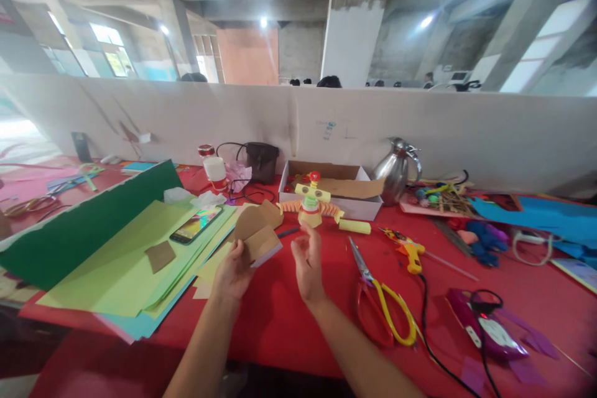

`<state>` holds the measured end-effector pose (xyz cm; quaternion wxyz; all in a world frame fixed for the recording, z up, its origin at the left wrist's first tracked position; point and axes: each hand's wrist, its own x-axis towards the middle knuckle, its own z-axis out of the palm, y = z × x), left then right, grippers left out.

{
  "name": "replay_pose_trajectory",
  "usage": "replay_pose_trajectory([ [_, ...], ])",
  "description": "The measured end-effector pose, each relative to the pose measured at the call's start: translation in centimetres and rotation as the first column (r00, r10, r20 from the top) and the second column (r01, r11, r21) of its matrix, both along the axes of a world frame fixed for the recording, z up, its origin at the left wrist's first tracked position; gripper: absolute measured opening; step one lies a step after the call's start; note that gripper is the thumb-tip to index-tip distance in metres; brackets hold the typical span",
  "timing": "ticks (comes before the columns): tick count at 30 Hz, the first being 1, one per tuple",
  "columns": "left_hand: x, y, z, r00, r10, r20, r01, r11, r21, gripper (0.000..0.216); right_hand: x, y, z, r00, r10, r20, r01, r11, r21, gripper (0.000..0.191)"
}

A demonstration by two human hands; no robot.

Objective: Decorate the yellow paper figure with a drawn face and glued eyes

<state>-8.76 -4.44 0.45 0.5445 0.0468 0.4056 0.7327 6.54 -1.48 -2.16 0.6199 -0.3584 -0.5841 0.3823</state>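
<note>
My left hand (233,270) grips a piece of brown cardboard (262,244) by its near left edge, thumb on top. The cardboard looks bent, with one pale edge facing right. To its right, my right hand (308,264) is raised with fingers loosely curved and apart, holding nothing I can see. Just beyond that hand stands a paper figure (310,204) with orange folded arms, a yellow head and a red ball on top. A yellow paper roll (354,226) lies at the figure's right. Large scissors (380,292) with red and yellow handles lie right of my right hand.
Coloured paper sheets (112,261) and a phone (196,224) lie at left beside a green board (93,221). Behind are a white box (366,206) and a metal jug (395,171). At right are a yellow glue gun (413,256), its cord, and a purple packet (487,326).
</note>
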Motion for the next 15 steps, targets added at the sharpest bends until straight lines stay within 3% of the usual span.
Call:
replay_pose_trajectory([
  [2,0.0,0.2,-0.1,1.0,0.004,0.004,-0.004,0.999,0.033,0.012,0.4,0.1,0.8,0.991,-0.024,0.13,0.005,0.989,0.147,0.057],
  [4,-0.1,0.3,-0.3,1.0,0.01,-0.001,-0.01,0.998,0.055,0.015,0.5,0.4,1.3,0.953,0.122,0.277,-0.178,0.966,0.187,0.057],
  [7,-0.2,0.4,-0.6,0.999,0.032,-0.014,-0.031,0.998,0.055,0.021,0.1,1.4,1.6,0.884,0.32,0.34,-0.372,0.923,0.097,0.027],
  [9,-0.1,0.6,-0.6,0.999,0.034,-0.03,-0.032,0.998,0.056,0.025,-0.6,2.1,1.5,0.902,0.319,0.29,-0.347,0.937,0.047,0.018],
  [12,0.4,0.7,-0.7,0.998,0.008,-0.058,-0.003,0.996,0.093,0.025,-1.8,3.1,1.4,0.946,0.283,0.16,-0.268,0.957,-0.107,0.022],
  [15,0.7,0.8,-0.8,0.995,0.0,-0.096,0.013,0.991,0.133,0.022,-2.7,3.8,1.5,0.962,0.273,0.015,-0.256,0.918,-0.302,0.022],
])
